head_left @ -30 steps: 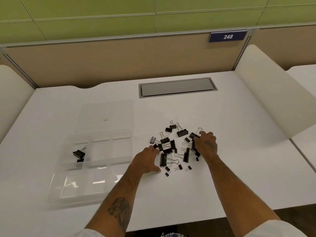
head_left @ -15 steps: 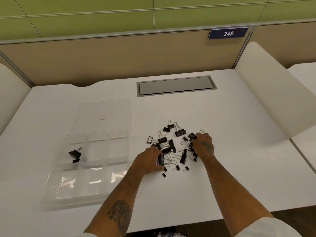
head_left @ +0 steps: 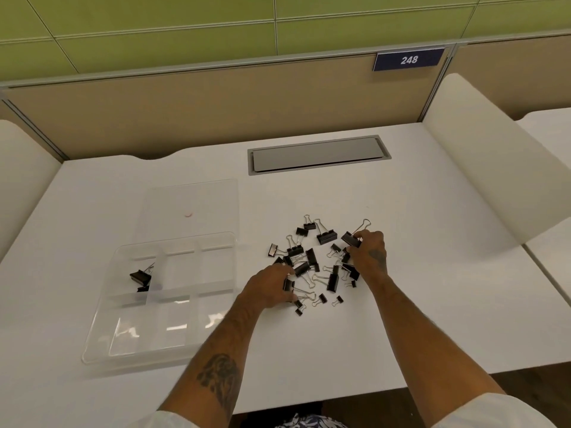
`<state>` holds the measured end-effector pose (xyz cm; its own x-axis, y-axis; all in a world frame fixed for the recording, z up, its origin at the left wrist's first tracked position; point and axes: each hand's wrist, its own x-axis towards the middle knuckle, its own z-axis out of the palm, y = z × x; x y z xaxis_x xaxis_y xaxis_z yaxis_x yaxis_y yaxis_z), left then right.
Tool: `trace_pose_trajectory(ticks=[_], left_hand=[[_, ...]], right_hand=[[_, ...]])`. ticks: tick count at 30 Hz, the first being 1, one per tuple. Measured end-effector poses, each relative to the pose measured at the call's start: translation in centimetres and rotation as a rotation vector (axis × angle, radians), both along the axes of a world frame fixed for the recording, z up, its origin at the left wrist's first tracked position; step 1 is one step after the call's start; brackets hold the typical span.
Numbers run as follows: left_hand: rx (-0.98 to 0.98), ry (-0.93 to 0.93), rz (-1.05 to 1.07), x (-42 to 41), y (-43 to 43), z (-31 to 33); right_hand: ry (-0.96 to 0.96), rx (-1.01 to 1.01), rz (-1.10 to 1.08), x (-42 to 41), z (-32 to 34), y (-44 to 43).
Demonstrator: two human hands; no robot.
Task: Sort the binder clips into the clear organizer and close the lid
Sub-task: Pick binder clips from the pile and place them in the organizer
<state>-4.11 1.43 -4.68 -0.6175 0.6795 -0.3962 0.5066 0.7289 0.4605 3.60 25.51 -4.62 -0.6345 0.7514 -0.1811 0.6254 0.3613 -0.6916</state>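
Note:
Several black binder clips (head_left: 315, 261) lie scattered in a pile at the middle of the white desk. My left hand (head_left: 265, 287) rests on the pile's near left edge, fingers pinching a large clip (head_left: 289, 285). My right hand (head_left: 369, 253) sits at the pile's right side and grips a large clip (head_left: 350, 239) whose wire handle sticks up. The clear organizer (head_left: 102, 338) lies to the left with its lid (head_left: 191, 208) folded back flat behind it. Two black clips (head_left: 140, 278) sit in its back left compartment.
A grey cable hatch (head_left: 318, 154) is set into the desk behind the pile. White curved dividers (head_left: 494, 168) rise at the right and left sides. The desk's front edge runs just below my forearms.
My right hand has closed on a large clip at the pile's right and lifted it slightly. My left hand has slid into the pile's left edge onto a clip.

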Motion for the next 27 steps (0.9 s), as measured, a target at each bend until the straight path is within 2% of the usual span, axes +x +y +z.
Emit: trace_pose_trajectory(ticks=[4, 6, 10, 13, 21, 24, 27], left_hand=[[-0.073, 0.109, -0.142, 0.3, -0.1, 0.1], [-0.063, 0.167, -0.132, 0.4, -0.1, 0.2], [-0.046, 0.137, -0.063, 0.9, -0.4, 0.7], [-0.011, 0.122, -0.01, 0.9, -0.5, 1.2], [0.33, -0.084, 0.297, -0.6, -1.8, 2.7], [0.54, -0.287, 0.47, -1.1, -2.7, 4.2], [0.647, -0.463, 0.62, -2.2, -4.3, 5.7]], right_hand=[[0.044, -0.048, -0.003, 0.4, 0.5, -0.1], [0.077, -0.088, -0.009, 0.8, 0.8, -0.4], [0.103, -0.084, -0.007, 1.4, 1.2, -0.7], [0.173, -0.154, -0.016, 1.3, 1.8, -1.0], [0.283, -0.276, 0.01, 0.4, 3.3, -2.4], [0.31, -0.352, 0.03, -0.3, 3.5, -3.3], [0.311, -0.417, 0.056, -1.3, 4.1, -4.9]])
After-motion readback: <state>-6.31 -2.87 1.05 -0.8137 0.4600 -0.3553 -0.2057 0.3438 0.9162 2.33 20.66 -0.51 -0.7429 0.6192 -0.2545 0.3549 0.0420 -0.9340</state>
